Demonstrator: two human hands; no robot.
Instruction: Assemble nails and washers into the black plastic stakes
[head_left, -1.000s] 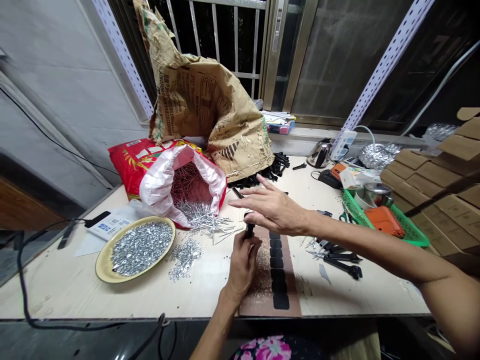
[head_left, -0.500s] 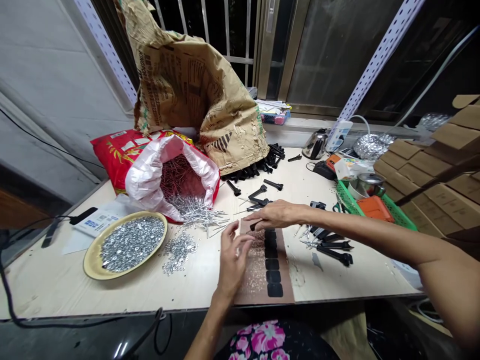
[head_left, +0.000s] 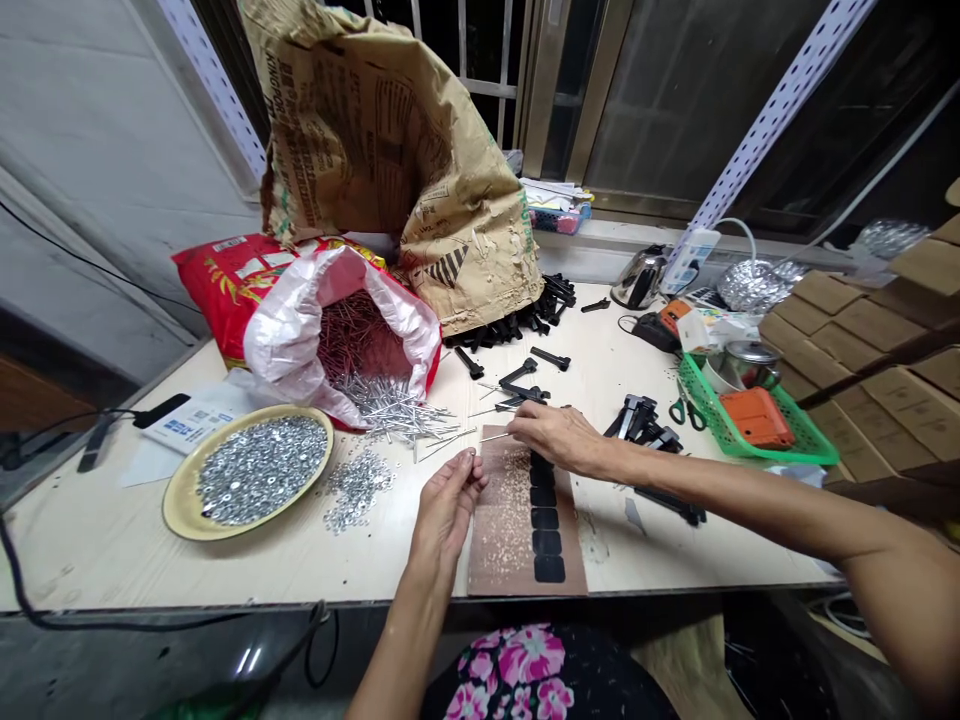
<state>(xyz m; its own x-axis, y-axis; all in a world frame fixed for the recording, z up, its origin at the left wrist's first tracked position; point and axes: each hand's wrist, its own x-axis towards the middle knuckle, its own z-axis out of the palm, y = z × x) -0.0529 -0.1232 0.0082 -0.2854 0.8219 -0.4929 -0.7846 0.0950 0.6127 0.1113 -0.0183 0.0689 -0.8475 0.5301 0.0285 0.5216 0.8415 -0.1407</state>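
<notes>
My right hand (head_left: 553, 436) is closed in a pinch on a thin silver metal pin (head_left: 495, 437), whose free end points left. Just below and left of it, my left hand (head_left: 448, 500) has thumb and forefinger pressed together; whatever they hold is too small to make out. Both hands are over the top end of a brown board (head_left: 491, 575) bearing a row of black rounded squares (head_left: 548, 543). Several black plastic parts (head_left: 517, 374) lie beyond my right hand. Loose silver washers (head_left: 361, 490) are scattered to the left, near a heap of metal pins (head_left: 390, 405).
A yellow dish (head_left: 176, 505) of washers stands at the left. Behind it are an open red bag (head_left: 217, 290) of pins and a large brown paper sack (head_left: 472, 230). More black parts (head_left: 637, 418), scissors (head_left: 686, 408), a green basket (head_left: 795, 450) and cardboard boxes (head_left: 862, 400) are at the right.
My right hand has lifted from the board's top and now shows a metal pin in its fingers. My left hand's spread fingers have come together and moved slightly left. The view has shifted a little.
</notes>
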